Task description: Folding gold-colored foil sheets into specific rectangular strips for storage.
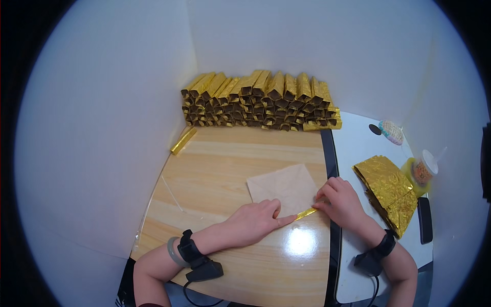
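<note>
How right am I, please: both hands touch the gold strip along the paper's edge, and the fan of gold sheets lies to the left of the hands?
One side is wrong: the fan of gold sheets lies to the right of the left hand and right hand, as the head view shows.

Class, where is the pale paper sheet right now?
In the head view, the sheet lies right of centre on the wooden tabletop, its gold near edge between the left hand and right hand.
</note>
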Demonstrator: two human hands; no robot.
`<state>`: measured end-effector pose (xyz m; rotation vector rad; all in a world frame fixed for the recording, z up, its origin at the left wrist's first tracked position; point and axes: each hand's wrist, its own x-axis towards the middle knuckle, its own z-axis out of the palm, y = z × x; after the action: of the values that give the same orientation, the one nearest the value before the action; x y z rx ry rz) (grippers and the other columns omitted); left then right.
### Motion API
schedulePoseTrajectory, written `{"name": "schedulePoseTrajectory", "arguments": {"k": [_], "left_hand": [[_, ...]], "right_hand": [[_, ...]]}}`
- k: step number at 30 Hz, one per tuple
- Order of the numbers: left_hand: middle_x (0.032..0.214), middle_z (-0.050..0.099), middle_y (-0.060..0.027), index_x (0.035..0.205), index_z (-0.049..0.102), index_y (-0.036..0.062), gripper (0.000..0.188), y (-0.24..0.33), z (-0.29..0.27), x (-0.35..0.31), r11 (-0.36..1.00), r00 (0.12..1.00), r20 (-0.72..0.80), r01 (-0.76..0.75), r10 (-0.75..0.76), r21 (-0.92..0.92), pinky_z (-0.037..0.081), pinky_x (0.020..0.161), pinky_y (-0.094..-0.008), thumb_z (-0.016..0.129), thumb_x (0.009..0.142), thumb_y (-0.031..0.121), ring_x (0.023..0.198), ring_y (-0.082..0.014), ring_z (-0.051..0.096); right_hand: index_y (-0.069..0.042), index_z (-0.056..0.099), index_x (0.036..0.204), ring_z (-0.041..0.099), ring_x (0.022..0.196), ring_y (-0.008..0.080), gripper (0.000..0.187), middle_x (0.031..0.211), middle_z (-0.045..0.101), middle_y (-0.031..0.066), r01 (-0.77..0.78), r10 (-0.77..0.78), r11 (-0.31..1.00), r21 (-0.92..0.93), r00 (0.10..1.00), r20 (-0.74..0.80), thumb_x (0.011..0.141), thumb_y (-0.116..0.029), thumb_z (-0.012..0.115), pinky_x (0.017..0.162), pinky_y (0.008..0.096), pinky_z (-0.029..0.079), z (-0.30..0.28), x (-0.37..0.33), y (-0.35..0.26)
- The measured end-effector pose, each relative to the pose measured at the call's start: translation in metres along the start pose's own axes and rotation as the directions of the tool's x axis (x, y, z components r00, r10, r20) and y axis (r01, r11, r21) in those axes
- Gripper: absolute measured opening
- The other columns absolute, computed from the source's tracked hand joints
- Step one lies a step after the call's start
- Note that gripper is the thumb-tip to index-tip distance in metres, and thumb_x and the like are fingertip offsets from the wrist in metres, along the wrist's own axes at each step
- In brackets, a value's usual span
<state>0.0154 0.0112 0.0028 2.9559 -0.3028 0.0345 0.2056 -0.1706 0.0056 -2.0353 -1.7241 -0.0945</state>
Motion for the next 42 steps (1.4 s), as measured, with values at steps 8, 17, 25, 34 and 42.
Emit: {"name": "schedulePoseTrajectory", "arguments": {"k": [8,17,25,34,42], "left_hand": [[0.096,0.046,-0.0102,0.139,0.043,0.0244,0.049,0.002,0.0,0.0,0.998,0.997,0.052,0.058,-0.056,-0.034,0.049,0.067,-0.0358,0.05,0.092,0.015,0.082,-0.0256,0.055],[0.108,0.048,-0.0124,0.14,0.04,0.0092,0.057,-0.003,-0.005,-0.002,0.979,0.995,0.052,0.098,-0.09,-0.18,0.045,0.083,-0.0368,0.061,0.089,0.025,0.097,-0.0281,0.052],[0.143,0.027,-0.0198,0.143,0.024,-0.001,0.075,-0.009,0.005,-0.004,0.997,0.996,-0.067,0.065,-0.063,0.029,0.02,0.108,-0.0612,0.061,0.088,0.035,0.137,-0.0379,0.022],[0.152,0.015,-0.0183,0.147,0.027,0.0128,0.064,-0.01,0.007,-0.007,0.997,0.997,-0.021,0.07,-0.07,0.011,0.013,0.106,-0.069,0.052,0.093,0.036,0.141,-0.0425,0.012],[0.151,0.028,-0.0065,0.129,0.054,0.0405,0.037,-0.011,-0.009,-0.008,1.0,0.998,0.066,-0.025,0.025,-0.001,0.011,0.107,-0.0698,0.053,0.093,0.031,0.14,-0.0428,0.015]], "right_hand": [[0.012,0.038,0.133,0.038,0.132,0.035,0.088,0.139,0.04,0.0284,0.224,-0.151,0.937,-0.267,0.951,0.269,0.084,-0.06,0.051,0.109,0.0401,0.03,0.012,-0.035,-0.062],[0.012,0.032,0.138,0.028,0.14,0.0308,0.107,0.145,0.033,0.0267,0.168,-0.033,0.928,-0.331,0.926,0.376,0.08,-0.077,0.037,0.115,0.0436,0.019,-0.013,-0.047,-0.023],[0.012,0.035,0.136,0.029,0.139,0.0307,0.101,0.144,0.036,0.0259,0.229,-0.123,0.927,-0.298,0.934,0.334,0.083,-0.073,0.04,0.114,0.0456,0.02,-0.005,-0.027,-0.055],[0.007,0.027,0.142,0.027,0.141,0.0285,0.093,0.149,0.029,0.0216,0.332,-0.275,0.941,-0.057,0.853,0.444,0.088,-0.068,0.037,0.115,0.0446,0.019,-0.001,-0.029,-0.037],[0.0,0.019,0.147,0.02,0.143,0.0239,0.094,0.154,0.022,0.0164,0.186,-0.088,0.974,-0.133,0.844,0.53,0.088,-0.072,0.029,0.117,0.0478,0.011,-0.026,-0.036,-0.013]]}}
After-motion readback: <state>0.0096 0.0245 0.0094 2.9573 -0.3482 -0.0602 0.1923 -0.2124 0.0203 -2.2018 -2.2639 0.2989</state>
